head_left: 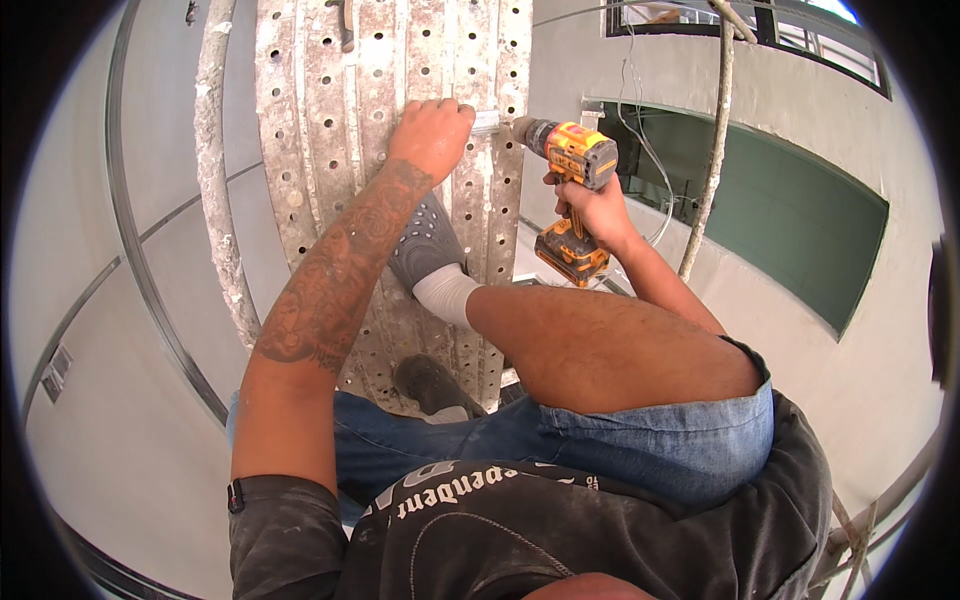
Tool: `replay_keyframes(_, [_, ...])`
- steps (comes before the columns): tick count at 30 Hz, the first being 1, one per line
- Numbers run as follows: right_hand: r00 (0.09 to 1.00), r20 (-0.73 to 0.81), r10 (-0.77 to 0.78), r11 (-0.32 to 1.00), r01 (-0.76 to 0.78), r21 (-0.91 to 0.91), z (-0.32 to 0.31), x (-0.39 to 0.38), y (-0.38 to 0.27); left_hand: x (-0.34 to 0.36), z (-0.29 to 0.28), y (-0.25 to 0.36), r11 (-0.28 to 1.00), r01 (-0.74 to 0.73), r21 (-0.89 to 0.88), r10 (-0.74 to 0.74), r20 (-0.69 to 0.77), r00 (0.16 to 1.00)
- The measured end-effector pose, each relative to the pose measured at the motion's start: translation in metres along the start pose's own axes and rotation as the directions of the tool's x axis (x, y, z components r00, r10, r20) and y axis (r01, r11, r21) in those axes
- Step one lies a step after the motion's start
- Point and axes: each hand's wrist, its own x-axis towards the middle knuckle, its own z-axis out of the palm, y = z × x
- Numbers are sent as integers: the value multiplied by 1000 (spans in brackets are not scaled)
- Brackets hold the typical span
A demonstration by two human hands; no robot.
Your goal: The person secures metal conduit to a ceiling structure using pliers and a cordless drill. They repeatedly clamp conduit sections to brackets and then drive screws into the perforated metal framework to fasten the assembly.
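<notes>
My right hand (595, 210) is closed round the handle of a yellow and black cordless drill (580, 152), whose battery hangs below the grip. The drill's nose points left, close to a short pale metal-looking piece (485, 121). Pressed against the perforated metal plank (320, 130), my left hand (432, 132) is closed on this piece, which sticks out past the fingers at the right. Whether a drill bit touches the piece cannot be made out. Just nearer than my left hand, my foot in a grey clog (425, 245) rests on the plank.
Plaster-spattered poles (215, 170) flank the plank on the left and right (715, 150). A tool handle (347, 25) lies at its far end. Loose wires (645, 130) hang by the wall opening (780, 200) on the right. A second dark clog (430, 383) stands nearer me.
</notes>
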Motion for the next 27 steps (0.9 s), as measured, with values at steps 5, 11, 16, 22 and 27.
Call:
replay_keyframes(5, [1000,20,15,1000,-15,-5,1,6,-6,6,-6,2,1000,26,6,-26,51,998])
replay_keyframes(11, [999,19,30,998,-29,-47,1,9,-10,10,-11,9,999,54,1,-54,88,995])
replay_keyframes(16, [998,27,55,990,-51,-135,2,10,-25,11,-12,10,999,50,8,-50,90,995])
replay_keyframes(22, [994,63,88,918,-56,-394,1,31,-54,10,-9,5,996,78,-37,-74,90,993])
replay_keyframes(27, [995,99,29,832,31,-555,-2,36,-64,11,-9,7,994,105,-43,-99,111,989])
